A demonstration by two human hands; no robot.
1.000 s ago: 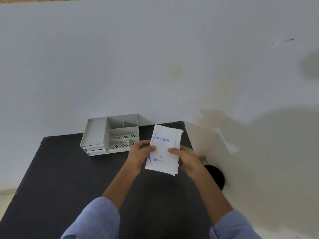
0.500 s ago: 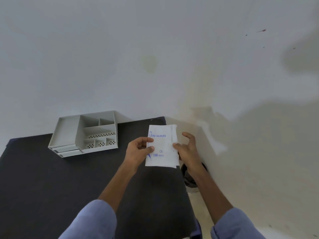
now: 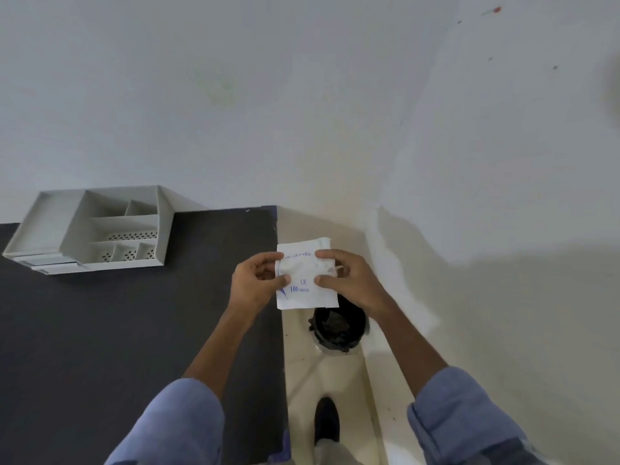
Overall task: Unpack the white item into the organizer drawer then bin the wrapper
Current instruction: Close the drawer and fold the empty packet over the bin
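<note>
On my feed the grey organizer (image 3: 90, 229) sits far left on the black table (image 3: 134, 330), drawers shut. Left hand (image 3: 256, 285) pinches the white packet (image 3: 305, 273) by its left edge, right hand (image 3: 349, 280) clamps the right edge. Packet's off the table edge, right above the black bin (image 3: 339, 330) on the floor.

White wall (image 3: 302, 95), cream floor (image 3: 503, 330)
</note>
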